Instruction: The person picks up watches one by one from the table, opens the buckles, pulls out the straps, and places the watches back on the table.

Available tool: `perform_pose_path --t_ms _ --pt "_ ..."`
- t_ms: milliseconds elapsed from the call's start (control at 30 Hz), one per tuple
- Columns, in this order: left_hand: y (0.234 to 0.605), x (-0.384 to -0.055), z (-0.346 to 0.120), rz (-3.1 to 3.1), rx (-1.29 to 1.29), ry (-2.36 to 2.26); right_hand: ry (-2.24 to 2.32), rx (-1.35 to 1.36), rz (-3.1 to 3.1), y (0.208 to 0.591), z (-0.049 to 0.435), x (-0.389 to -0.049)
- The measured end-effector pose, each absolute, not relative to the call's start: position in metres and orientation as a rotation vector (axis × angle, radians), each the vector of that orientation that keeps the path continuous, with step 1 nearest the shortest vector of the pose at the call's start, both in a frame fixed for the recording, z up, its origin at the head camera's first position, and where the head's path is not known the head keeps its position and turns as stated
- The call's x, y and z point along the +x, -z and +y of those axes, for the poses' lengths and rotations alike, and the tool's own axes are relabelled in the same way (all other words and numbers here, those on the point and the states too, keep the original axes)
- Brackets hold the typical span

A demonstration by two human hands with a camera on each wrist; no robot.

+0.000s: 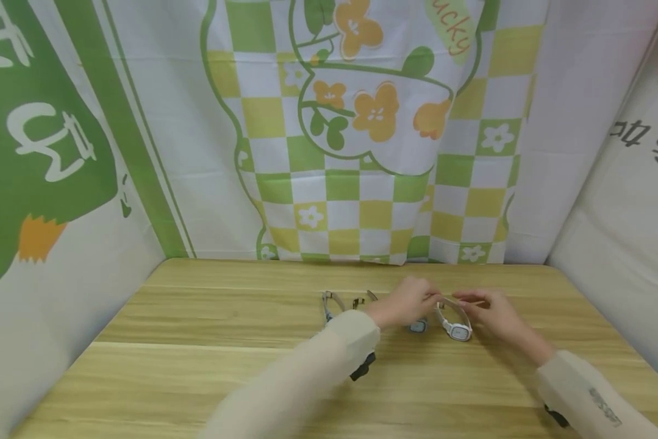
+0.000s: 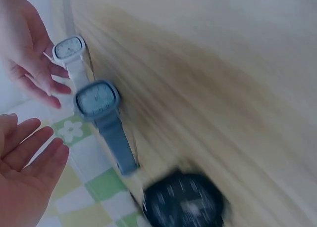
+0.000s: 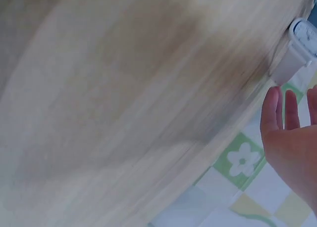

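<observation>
A white wristwatch (image 1: pixel 459 332) stands on the wooden table, its strap looped upright behind its squarish dial. My right hand (image 1: pixel 490 312) is at this strap's right side; in the right wrist view the fingers (image 3: pixel 270 111) are extended with their tips close to the strap, and contact is unclear. Fingertips of my left hand (image 1: pixel 408 300) reach near the loop's upper left; in the left wrist view its fingers (image 2: pixel 47 162) are loosely spread and hold nothing. A blue-grey watch (image 2: pixel 97 101) stands beside the white one. Nearer the left wrist camera is a blurred black watch (image 2: pixel 183 202).
Another watch (image 1: pixel 327 305) stands at the row's left end, partly behind my left sleeve (image 1: pixel 307 366). The wooden table (image 1: pixel 197 317) ends at a checkered cloth (image 1: pixel 342 210) hanging behind, with more printed cloth on both sides.
</observation>
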State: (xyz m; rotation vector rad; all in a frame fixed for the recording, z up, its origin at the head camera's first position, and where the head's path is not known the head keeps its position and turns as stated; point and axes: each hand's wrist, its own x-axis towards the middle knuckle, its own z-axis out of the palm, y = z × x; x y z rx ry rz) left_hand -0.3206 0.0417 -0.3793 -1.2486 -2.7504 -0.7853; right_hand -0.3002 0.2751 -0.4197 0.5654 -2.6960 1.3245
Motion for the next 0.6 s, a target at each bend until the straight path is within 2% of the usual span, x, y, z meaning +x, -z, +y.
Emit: perform_pose_path --t_ms 367,600 --pt "0.376 -0.310 -0.013 -2.689 -1.370 0.629 -0.952 0.645 -2.677 0.416 0.263 -0.288" --pt "0.382 -0.302 -0.059 -2.760 -1.301 0.538 -0.716 0.745 -2.707 0.411 0.257 -0.281"
